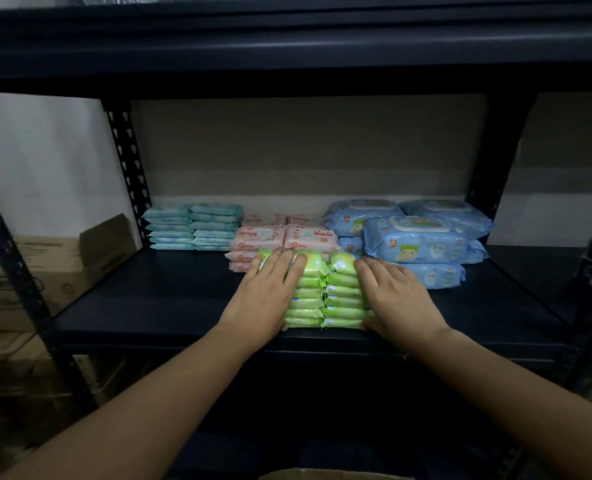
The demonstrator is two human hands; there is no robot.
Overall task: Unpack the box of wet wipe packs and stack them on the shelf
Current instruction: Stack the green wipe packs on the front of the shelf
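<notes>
Dark metal shelf (169,299), holding: teal packs (193,227) at back left, pink packs (273,239) at centre, large blue packs (415,237) at right, and two side-by-side stacks of green wipe packs (325,296) at the front edge. Left hand (263,292) and right hand (398,296), grip released, fingers straight, press flat against either side of the green stacks, forearms reaching forward. Cardboard box (62,258) stands left of the shelf; another cardboard edge (322,474) shows at bottom.

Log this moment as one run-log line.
step: squaring green pack stack on shelf | left hand: flat against stack's left | right hand: flat against right | behind: pink packs
</notes>
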